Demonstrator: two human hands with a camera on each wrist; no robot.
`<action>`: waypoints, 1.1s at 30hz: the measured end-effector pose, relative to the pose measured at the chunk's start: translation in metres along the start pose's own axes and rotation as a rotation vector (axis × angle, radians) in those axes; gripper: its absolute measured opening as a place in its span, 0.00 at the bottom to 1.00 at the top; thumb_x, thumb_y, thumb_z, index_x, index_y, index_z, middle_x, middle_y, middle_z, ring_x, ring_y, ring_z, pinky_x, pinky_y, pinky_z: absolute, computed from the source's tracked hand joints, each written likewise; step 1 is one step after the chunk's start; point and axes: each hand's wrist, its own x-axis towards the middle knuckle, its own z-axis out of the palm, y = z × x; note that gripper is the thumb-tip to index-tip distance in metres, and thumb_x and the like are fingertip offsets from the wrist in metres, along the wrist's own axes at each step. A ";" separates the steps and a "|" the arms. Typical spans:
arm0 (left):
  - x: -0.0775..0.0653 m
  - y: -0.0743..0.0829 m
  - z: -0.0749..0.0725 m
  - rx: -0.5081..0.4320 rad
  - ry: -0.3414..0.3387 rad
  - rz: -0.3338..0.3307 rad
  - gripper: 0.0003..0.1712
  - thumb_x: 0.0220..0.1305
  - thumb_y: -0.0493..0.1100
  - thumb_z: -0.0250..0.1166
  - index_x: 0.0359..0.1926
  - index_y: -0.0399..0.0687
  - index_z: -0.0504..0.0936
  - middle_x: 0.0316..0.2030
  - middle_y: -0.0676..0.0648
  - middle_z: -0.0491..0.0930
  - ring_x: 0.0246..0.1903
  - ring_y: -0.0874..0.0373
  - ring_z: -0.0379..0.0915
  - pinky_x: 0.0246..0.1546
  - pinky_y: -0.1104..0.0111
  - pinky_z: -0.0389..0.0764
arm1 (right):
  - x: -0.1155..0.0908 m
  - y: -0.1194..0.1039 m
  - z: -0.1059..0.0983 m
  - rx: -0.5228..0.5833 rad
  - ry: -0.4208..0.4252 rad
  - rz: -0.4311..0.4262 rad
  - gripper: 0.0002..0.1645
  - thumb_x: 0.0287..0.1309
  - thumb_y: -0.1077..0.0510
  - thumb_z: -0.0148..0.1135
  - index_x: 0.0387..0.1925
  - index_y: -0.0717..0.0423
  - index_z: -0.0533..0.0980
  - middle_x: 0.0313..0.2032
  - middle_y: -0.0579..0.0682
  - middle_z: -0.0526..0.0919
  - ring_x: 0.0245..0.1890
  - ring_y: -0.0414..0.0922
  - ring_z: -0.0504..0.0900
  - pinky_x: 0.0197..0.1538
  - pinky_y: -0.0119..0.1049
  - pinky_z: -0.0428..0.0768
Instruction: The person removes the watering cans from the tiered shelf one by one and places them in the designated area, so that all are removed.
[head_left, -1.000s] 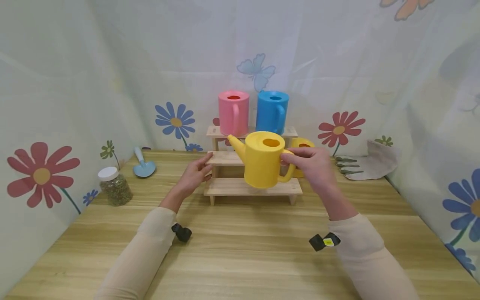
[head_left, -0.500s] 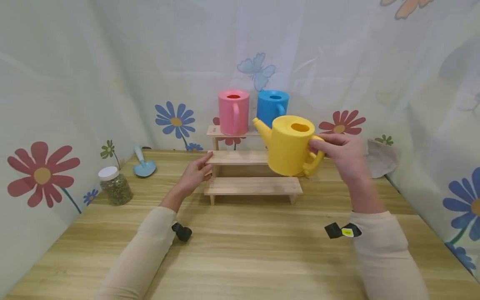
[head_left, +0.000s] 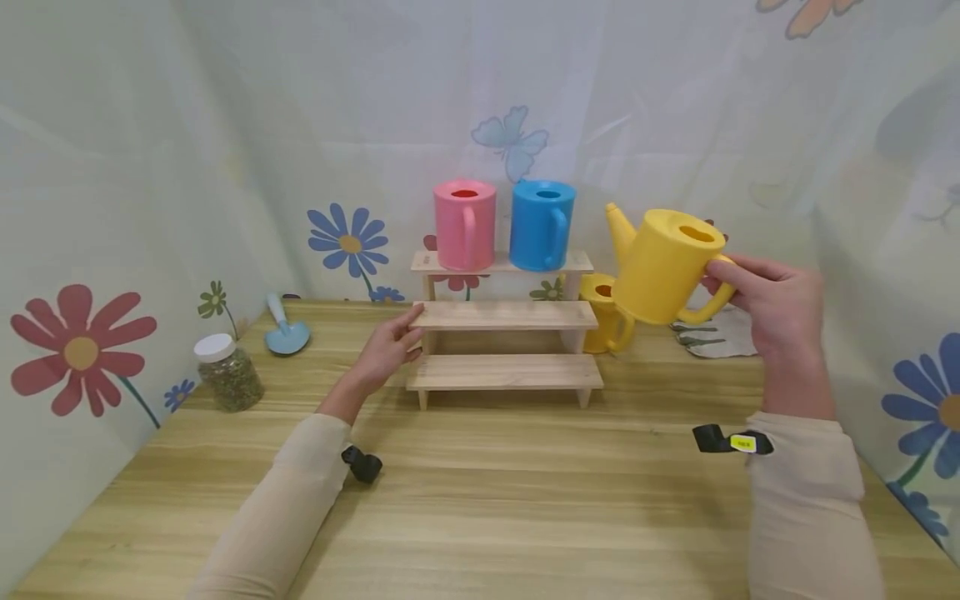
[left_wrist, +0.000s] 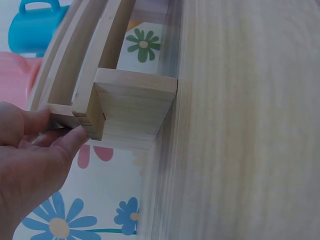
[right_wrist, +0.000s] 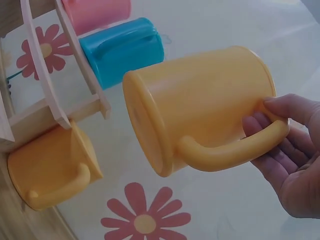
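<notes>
My right hand [head_left: 783, 304] grips the handle of a yellow watering can [head_left: 663, 267], held in the air right of the stepped wooden shelf, spout up and left. The right wrist view shows its handle [right_wrist: 230, 150] between thumb and fingers. My left hand [head_left: 384, 354] holds the left end of the shelf's middle step [head_left: 506, 315]; in the left wrist view, thumb and fingers pinch the wood [left_wrist: 92, 112]. A pink watering can [head_left: 465, 227] and a blue watering can [head_left: 542, 227] stand on the top step. Another yellow watering can [head_left: 598, 321] stands behind the shelf's right end, partly hidden.
A jar of dried green bits [head_left: 232, 382] with a white lid and a light blue trowel [head_left: 287, 336] are at the left of the wooden table [head_left: 480, 492]. Gloves [head_left: 723, 337] lie at the back right, partly hidden. A flowered curtain surrounds the table.
My right hand has carried the yellow watering can right and upward, from in front of the shelf to beside it, and the can is more tilted. My left hand has stayed at the shelf.
</notes>
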 end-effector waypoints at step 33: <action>0.001 -0.004 0.000 -0.016 0.002 0.004 0.31 0.79 0.36 0.49 0.78 0.47 0.54 0.77 0.45 0.49 0.66 0.42 0.59 0.63 0.55 0.72 | 0.042 0.104 -0.016 -0.426 0.336 0.146 0.29 0.53 0.47 0.75 0.53 0.57 0.84 0.31 0.37 0.84 0.37 0.37 0.78 0.37 0.22 0.79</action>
